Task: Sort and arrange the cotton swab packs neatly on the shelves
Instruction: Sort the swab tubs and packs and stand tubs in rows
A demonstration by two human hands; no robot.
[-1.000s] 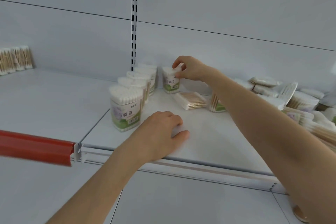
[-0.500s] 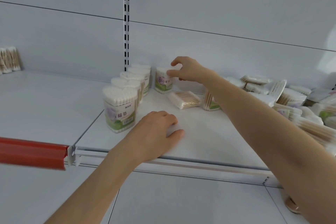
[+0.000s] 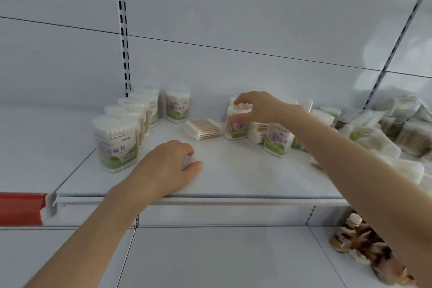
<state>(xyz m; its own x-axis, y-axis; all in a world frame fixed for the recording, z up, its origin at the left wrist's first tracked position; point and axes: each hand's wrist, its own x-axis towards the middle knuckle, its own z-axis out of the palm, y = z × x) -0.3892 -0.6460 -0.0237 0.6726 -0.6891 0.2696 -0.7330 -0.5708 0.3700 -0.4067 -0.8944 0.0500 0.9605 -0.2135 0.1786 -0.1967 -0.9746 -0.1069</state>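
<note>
My right hand (image 3: 259, 107) has its fingers (image 3: 244, 98) and thumb curled over the top of an upright swab pack (image 3: 235, 127), gripping its lid from above. The pack stands on the shelf (image 3: 245, 177), with wooden sticks showing through its clear wall and a purple-and-green label low on the front. I cannot tell whether its base is resting on the shelf or just off it. Just left of those fingers a flat pack (image 3: 203, 128) of wooden-stick swabs lies on its side, near the gripped one but apart from it. Under my right wrist stands a second labelled pack (image 3: 278, 140). Beyond the forearm to the right, a jumbled heap of packs (image 3: 383, 140) lies tipped and stacked every way.

My left hand (image 3: 168, 166) rests on the shelf nearer me, its fingers (image 3: 184, 147) loosely curled and the thumb out along the surface, holding nothing. Just left of its knuckles stands the front pack (image 3: 117, 145) of a row of upright packs (image 3: 133, 110) that runs back toward the rear wall. A lone pack (image 3: 177, 106) stands beside the row's far end. Far left of that hand, a red price strip (image 3: 21, 208) caps the neighbouring shelf edge. Below my right forearm, brown bottles (image 3: 346, 236) sit on the lower shelf.
</note>
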